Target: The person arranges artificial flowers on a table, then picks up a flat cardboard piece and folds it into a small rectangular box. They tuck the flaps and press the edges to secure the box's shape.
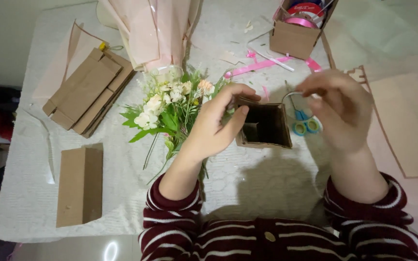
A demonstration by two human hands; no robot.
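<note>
White table: L hand grips open cardboard box rim, R hand pinches its wire handle.

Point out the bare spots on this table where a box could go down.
Bare cloth lies between the flat cardboard piece and the flower stems, and in front of the open box, between the left hand and right hand. The far edge is crowded: ribbon box, pink ribbon, wrapped bouquet.
</note>
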